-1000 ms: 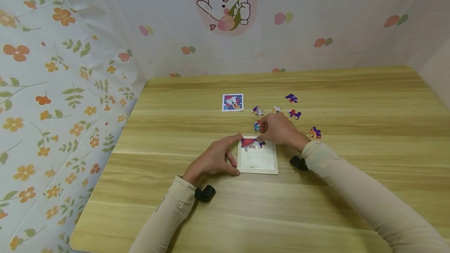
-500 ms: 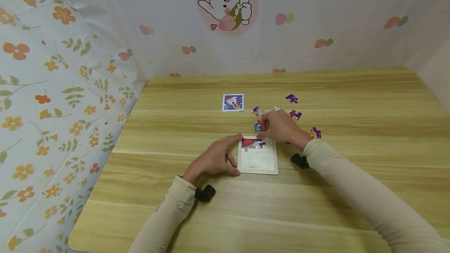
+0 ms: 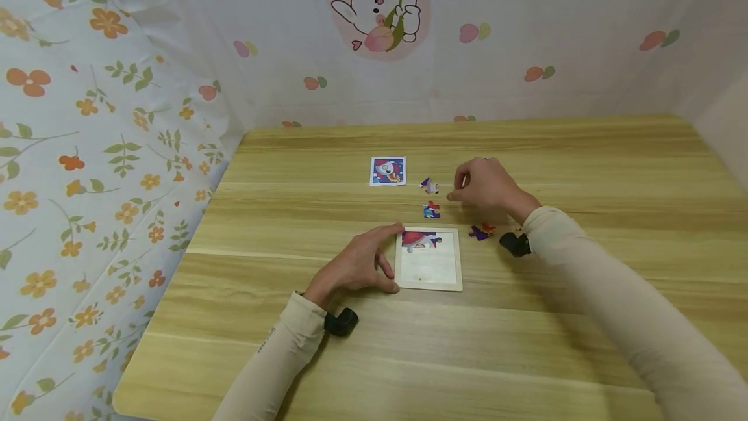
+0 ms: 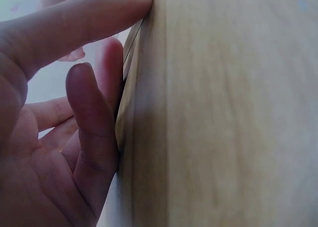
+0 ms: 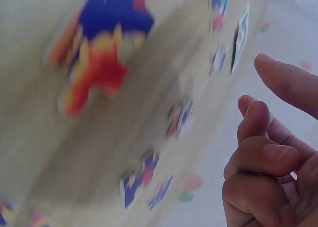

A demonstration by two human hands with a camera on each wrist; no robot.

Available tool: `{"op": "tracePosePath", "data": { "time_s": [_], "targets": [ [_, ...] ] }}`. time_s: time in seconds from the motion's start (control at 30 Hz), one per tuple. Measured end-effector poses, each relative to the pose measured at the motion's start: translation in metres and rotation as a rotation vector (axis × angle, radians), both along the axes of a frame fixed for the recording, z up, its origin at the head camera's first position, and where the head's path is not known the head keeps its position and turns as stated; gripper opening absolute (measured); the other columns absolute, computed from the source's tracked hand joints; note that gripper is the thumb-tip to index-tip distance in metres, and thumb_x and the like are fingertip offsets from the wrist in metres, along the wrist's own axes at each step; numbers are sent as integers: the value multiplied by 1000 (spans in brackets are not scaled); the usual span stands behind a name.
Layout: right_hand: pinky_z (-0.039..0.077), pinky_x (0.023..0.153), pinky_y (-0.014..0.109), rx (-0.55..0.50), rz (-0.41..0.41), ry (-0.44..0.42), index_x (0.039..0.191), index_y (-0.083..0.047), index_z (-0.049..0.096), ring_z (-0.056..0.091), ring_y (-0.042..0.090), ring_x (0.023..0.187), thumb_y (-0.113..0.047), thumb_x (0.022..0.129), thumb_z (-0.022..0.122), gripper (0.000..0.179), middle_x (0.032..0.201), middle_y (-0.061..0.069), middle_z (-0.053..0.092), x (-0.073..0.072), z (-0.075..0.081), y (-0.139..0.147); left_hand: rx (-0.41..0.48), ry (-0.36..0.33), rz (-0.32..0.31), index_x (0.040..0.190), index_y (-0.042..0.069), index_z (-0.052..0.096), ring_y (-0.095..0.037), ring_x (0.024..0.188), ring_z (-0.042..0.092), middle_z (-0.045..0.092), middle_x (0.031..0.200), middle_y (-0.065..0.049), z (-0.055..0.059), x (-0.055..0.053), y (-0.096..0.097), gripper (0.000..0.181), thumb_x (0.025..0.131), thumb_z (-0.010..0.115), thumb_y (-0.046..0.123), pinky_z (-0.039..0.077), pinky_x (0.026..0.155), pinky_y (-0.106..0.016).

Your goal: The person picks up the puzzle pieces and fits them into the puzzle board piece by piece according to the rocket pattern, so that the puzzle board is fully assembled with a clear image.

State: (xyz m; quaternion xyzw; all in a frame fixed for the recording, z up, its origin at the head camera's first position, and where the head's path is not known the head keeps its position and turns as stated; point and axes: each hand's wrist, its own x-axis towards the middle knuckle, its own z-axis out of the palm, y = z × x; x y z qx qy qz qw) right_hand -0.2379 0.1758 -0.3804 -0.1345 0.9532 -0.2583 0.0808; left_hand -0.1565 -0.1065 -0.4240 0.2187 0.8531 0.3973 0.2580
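Wooden tray [image 3: 432, 271] lies on the worktop [image 3: 274, 213], its left edge held by your left hand [image 3: 358, 264], likely for steadiness; farther right, your empty right hand [image 3: 489, 186], fingers parted, hovers near puzzle pieces [image 3: 431, 211].

The person's left arm [image 3: 274, 356], sleeved in beige, is slanting in from the bottom edge, its cuff [image 3: 305, 309] ending at the wrist. The left hand [image 3: 353, 265] is lying low with its back turned up; its thumb and index finger are spreading wide apart in a C shape, the index pointing forward and the thumb nearer the body, while other fingers are bending inward between them. The right arm [image 3: 619, 304] is stretching in from the lower right corner, reaching farther forward. The right hand [image 3: 491, 184] is hovering knuckles up; its thumb is standing apart from the loosely curling fingers.
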Motion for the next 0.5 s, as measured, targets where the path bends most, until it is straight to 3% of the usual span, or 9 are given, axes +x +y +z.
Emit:
{"op": "tracePosePath", "data": {
  "time_s": [0.23,0.5],
  "targets": [
    [41,61,32,9,-33,4,85,-4,69,56,21,65,-21,90,71,18,74,9,68,-22,3,20,1,-5,2,158,18,31,-7,71,70,53,137,-8,0,0,-1,105,71,89,6,41,112,-45],
    [43,61,32,4,-90,-19,94,0,67,58,27,73,-17,90,68,18,88,16,68,-45,-8,49,-11,-4,0,158,19,32,-6,72,70,52,139,-7,1,0,-2,103,73,89,9,42,112,-44]
  ]
}}
